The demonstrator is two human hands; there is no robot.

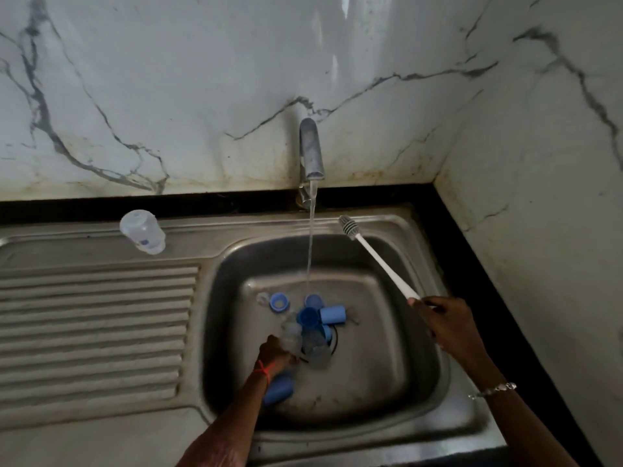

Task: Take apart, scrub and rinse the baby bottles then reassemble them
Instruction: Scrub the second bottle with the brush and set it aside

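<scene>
Your right hand (445,320) grips the white long-handled bottle brush (382,262), bristles up beyond it; your left hand (277,352) holds a clear plastic baby bottle (292,333), blue plastic caps (333,314) just ahead in the steel sink (404,382)

no legible text, blue print on bottle (143,232) blurred
</scene>
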